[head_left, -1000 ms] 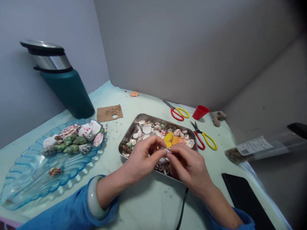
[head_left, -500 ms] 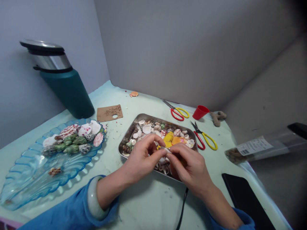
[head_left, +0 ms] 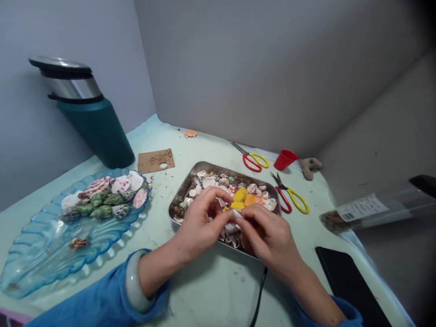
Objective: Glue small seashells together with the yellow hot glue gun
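Observation:
Over the near side of a metal tray (head_left: 177, 190) full of seashells (head_left: 208, 181), my two hands meet at the fingertips. Between them is a small white piece (head_left: 237, 213), too covered by fingers to tell its kind. My right hand (head_left: 270, 236) pinches it with thumb and forefinger. From the other side, my left hand (head_left: 206, 218) is curled, its thumb at the piece and its forefinger arched just above. Right behind the fingertips, a yellow piece (head_left: 239, 197) and an orange piece (head_left: 252, 200) lie among the shells.
At left, a blue scalloped dish (head_left: 112, 245) holds shells, with a teal bottle (head_left: 98, 127) behind. Brown card (head_left: 150, 161) lies further back. Two scissors (head_left: 252, 162), a red cup (head_left: 285, 160), a clear bag (head_left: 368, 211) and a black phone-like slab (head_left: 347, 281) are right.
My left thumb and forefinger have drawn slightly back to the left, leaving more of the white piece showing. My right hand has hardly moved.

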A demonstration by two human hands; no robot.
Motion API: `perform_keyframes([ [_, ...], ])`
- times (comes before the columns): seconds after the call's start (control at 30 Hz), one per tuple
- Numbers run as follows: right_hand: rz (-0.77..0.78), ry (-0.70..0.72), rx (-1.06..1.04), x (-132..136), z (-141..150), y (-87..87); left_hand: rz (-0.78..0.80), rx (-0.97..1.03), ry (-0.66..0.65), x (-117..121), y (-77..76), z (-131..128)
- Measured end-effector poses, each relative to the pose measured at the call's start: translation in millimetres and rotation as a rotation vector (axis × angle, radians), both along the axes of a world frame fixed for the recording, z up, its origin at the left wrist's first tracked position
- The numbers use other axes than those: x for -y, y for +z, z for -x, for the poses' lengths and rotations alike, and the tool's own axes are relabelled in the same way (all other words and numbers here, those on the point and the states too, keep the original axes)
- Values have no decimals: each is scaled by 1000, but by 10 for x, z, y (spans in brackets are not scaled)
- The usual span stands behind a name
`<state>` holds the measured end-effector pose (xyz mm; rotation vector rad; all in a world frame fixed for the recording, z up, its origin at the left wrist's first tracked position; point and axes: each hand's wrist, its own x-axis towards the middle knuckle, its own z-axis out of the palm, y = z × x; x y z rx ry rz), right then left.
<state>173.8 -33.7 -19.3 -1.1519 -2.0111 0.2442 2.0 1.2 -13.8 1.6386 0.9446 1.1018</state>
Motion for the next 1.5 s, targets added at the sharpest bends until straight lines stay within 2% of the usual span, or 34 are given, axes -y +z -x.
perform_keyframes([
  [0.57,1,-9,26,-13,-2,10,-67,-107,2,24,9,9],
  [0.9,-7,-49,-13,-12,-13,4,-47,-75,-24,12,-50,5],
  [1.07,4,-33,-28,-8,-9,5,-77,-112,10,12,-29,11],
  [1.17,-13,-35,-32,-10,-8,2,-15,-103,5,11,0,10],
  [1.3,-50,-46,-56,-14,-10,5,134,-66,-73,3,-6,0],
  [1.5,-65,-9,-37,-6,2,26,187,92,-111,-8,-44,-25],
])
